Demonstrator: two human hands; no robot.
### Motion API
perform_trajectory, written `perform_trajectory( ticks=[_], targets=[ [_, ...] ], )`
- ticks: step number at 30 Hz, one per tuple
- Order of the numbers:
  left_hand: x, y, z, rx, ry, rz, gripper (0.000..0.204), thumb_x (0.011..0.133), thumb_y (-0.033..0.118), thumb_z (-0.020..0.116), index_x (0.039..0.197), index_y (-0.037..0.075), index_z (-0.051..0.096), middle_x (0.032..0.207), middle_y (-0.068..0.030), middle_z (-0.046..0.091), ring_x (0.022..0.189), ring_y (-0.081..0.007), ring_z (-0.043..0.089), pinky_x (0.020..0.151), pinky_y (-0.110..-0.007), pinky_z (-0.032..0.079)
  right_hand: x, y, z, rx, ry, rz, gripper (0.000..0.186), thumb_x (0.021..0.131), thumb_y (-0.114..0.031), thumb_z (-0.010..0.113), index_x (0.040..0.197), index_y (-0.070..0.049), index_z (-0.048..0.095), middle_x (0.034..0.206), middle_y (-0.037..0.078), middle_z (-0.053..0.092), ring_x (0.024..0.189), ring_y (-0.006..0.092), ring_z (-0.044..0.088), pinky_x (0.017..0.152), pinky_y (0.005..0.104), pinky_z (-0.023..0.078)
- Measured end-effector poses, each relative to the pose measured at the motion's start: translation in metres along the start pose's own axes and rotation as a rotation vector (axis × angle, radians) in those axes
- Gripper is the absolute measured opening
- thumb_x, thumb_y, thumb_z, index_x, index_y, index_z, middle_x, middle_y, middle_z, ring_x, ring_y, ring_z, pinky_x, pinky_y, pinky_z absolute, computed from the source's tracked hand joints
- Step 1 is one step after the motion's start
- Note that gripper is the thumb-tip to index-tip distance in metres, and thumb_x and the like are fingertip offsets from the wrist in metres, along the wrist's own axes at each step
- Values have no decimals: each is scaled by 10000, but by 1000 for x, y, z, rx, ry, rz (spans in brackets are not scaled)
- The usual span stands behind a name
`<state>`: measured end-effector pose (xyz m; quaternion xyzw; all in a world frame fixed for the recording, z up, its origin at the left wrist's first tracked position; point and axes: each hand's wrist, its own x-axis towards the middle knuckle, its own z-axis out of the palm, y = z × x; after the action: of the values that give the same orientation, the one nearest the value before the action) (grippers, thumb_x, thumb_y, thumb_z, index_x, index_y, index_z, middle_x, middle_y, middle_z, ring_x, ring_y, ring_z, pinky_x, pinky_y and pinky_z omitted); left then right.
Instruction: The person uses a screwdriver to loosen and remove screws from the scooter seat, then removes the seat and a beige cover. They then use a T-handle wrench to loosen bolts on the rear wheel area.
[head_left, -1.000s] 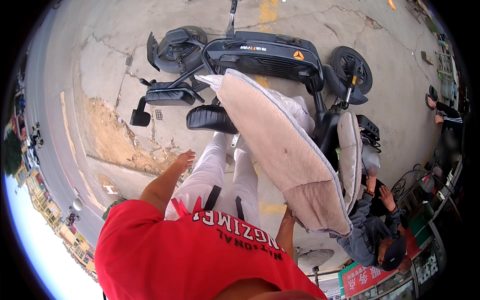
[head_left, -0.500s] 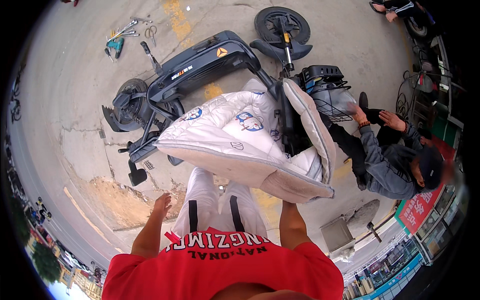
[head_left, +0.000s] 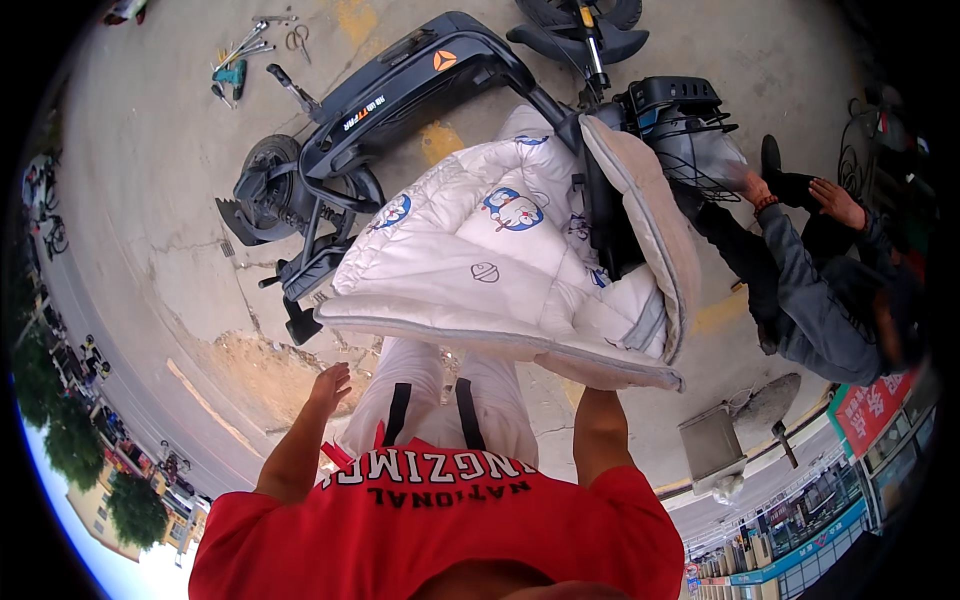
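A white padded quilt (head_left: 470, 240) with blue cartoon figures and beige fleece edging drapes across the near side of a dark electric scooter (head_left: 410, 75). At the quilt's lower right edge, my right hand (head_left: 597, 396) disappears beneath the padding, so its fingers are hidden. My left hand (head_left: 330, 382) hangs free below the quilt's left corner, beside my white trousers, with its fingers apart.
At right, another person (head_left: 820, 300) in grey reaches to the scooter's wire basket (head_left: 690, 155). Hand tools and a teal drill (head_left: 228, 80) lie on the concrete at upper left. A metal box (head_left: 710, 450) stands lower right; a road runs along the left.
The view has turned, shifting the scene. The quilt has tipped from showing mostly beige fleece to showing its white patterned side. My left hand stays free; my right stays at the quilt.
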<state>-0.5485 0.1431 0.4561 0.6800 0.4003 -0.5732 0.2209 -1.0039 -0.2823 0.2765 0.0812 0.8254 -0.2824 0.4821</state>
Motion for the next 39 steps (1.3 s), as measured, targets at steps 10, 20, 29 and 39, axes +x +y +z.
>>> perform_trajectory(
  ticks=[10,20,29,39],
  targets=[
    [-16,-31,21,-63,-2,162,443,843,362,508,1187,84,541,1244,-94,497,1182,-243,440,942,-410,371,-81,-20,-72,-929,-48,152,264,849,-282,562,1048,-114,519,1020,105,568,849,262,596,729,425,540],
    [-56,-196,29,-542,87,178,336,850,327,522,1105,115,575,1030,-11,557,1006,-157,519,824,-373,448,-198,-51,15,-2375,-704,110,330,847,-319,514,1099,-106,503,990,92,560,802,237,569,707,417,523],
    [-13,-320,33,-363,112,289,259,850,272,518,1041,107,574,981,-4,547,922,-138,551,786,-359,478,-271,-76,138,-2608,-774,-686,316,857,-297,491,1072,-67,519,914,103,592,694,224,585,622,384,526],
    [22,-342,-111,-1068,-51,65,284,862,257,523,1080,84,582,813,-38,559,713,-130,541,686,-288,465,-368,160,53,-2557,-721,-604,303,875,-258,456,1055,-25,527,837,122,618,572,211,599,514,343,527]
  ],
)
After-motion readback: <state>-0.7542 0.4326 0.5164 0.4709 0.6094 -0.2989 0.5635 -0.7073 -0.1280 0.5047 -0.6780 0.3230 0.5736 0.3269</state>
